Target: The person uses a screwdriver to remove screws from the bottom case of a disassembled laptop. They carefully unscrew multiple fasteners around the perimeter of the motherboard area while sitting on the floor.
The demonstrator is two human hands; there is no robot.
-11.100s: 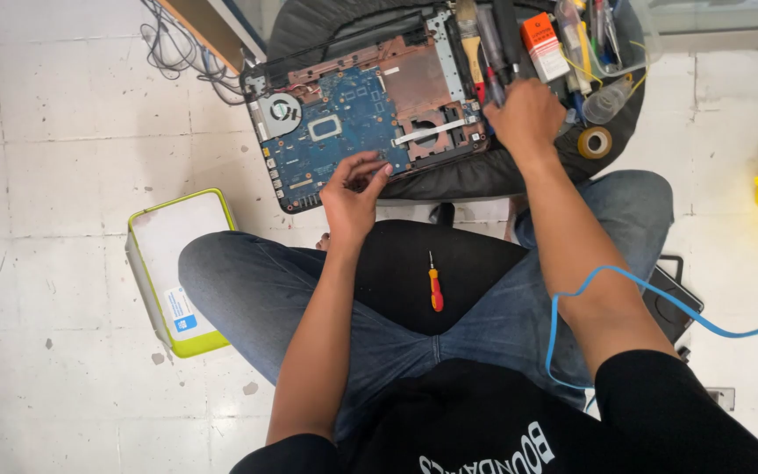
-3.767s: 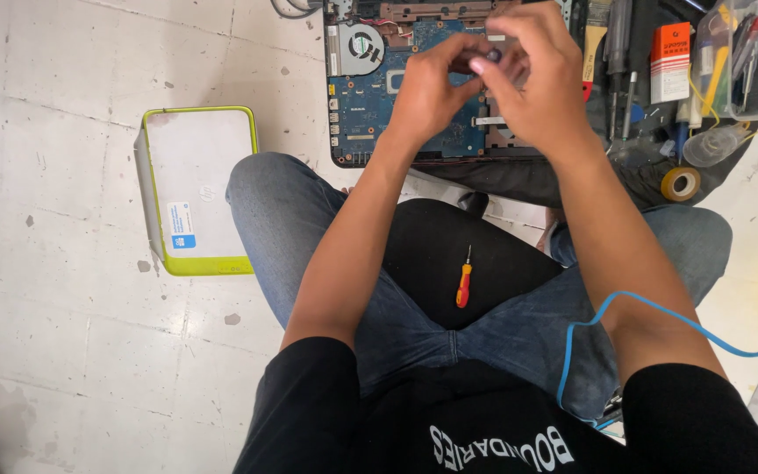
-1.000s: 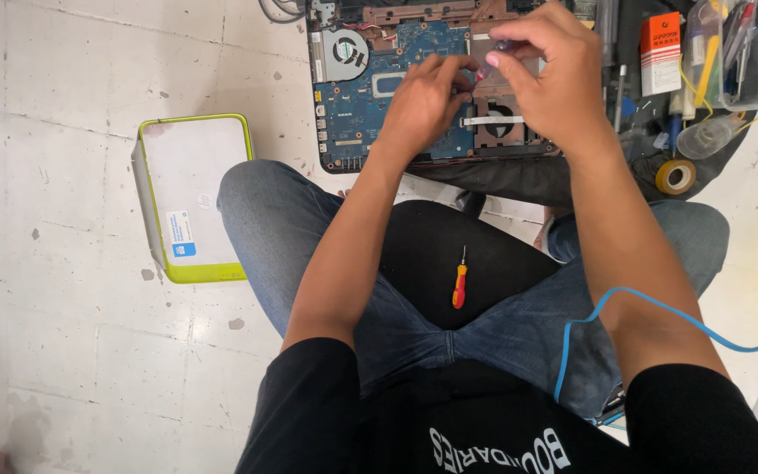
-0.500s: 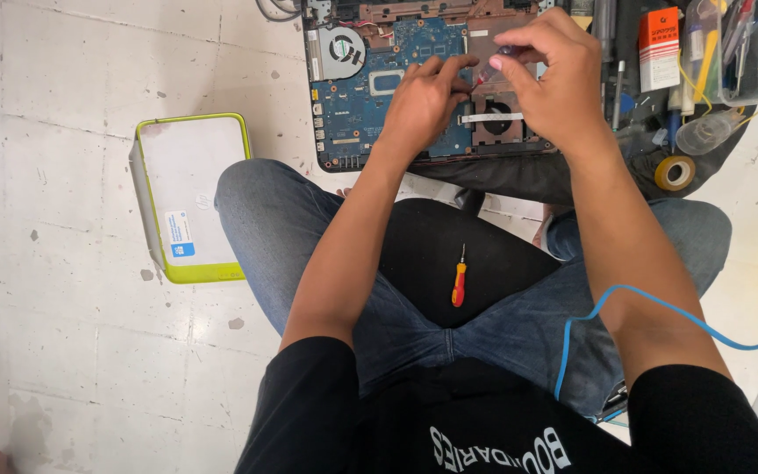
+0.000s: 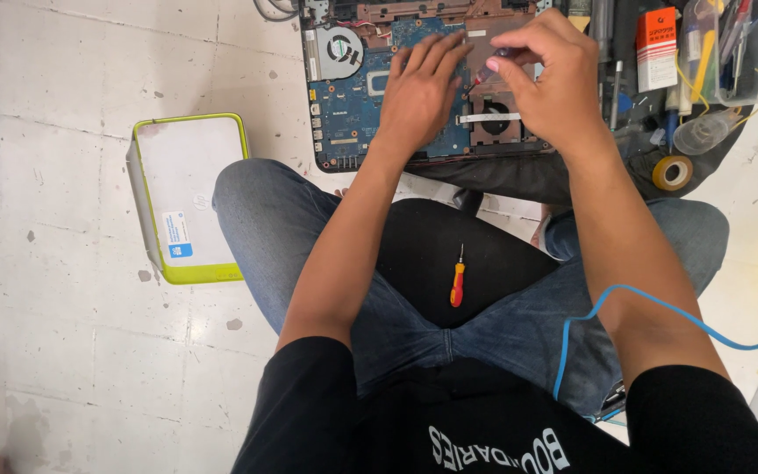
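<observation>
Head view: I see L hand (image 5: 418, 88) flat on the open laptop board (image 5: 353, 96), fingers spread; R hand (image 5: 554, 79), since 0.5 s ago barely moved, pinches a small screwdriver (image 5: 493, 68) over board centre, so work there continues. Red-yellow screwdriver (image 5: 456, 283) lies below board, on lap.

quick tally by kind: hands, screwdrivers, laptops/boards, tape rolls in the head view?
Hands: 2, left hand resting on the opened laptop base, right hand pinching a small tool above it
Screwdrivers: 1 sure, the red and yellow screwdriver on the black seat
Laptop bodies: 2, the opened base and the closed green-edged laptop
Tape rolls: 1, the yellow tape roll
Total: 6
</observation>
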